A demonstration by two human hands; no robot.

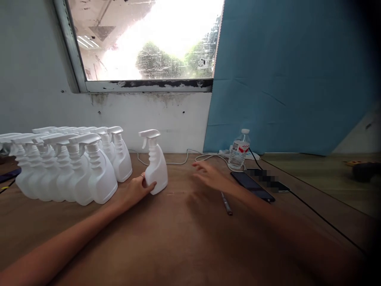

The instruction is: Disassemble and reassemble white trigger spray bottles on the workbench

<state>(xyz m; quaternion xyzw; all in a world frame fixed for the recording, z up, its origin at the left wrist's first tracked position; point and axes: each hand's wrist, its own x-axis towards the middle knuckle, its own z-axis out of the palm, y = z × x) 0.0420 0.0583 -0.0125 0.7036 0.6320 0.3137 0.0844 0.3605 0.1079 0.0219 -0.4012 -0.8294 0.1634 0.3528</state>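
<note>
My left hand [142,186] grips the lower body of a white spray bottle [157,169], thumb across its front. That bottle is upright or nearly so, its trigger head pointing left. Over the brown table my right hand [210,175] reaches forward with its fingers stretched out and nothing in them. Below it on the table lies a thin pen-like tool [226,204], partly hidden by the wrist. Several more white spray bottles [101,174] stand packed in rows to the left of my left hand.
At the back right stands a clear plastic drink bottle [239,150]. A dark phone [252,186] lies in front of it, near a second dark device with a black cable [323,218]. A white cord [178,163] runs along the wall. A blue curtain [285,75] hangs beside the window.
</note>
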